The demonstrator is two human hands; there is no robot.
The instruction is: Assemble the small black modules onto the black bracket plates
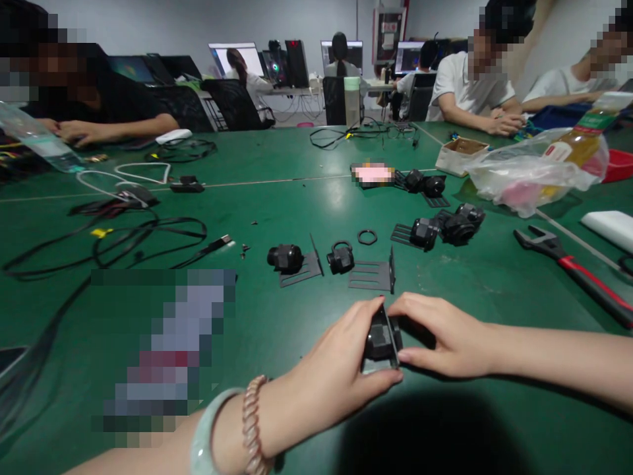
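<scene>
Green table (pixel 297 158), near edge centre: black bracket-and-fitting piece (pixel 381 338) pinched between both hands. Left hand (pixel 341 369) fingers curled round its left side, right hand (pixel 440 336) fingertips closed on its right, likely steadying it. Spare brackets (pixel 370 274) just beyond.

One view only — a head-worn camera looking forward and down across the green table (pixel 297 158). It sits close above the left hand (pixel 341 369) and right hand (pixel 440 333), low in the frame — beyond their grip the tabletop recedes toward a far wall of monitors (pixel 236 58).
</scene>
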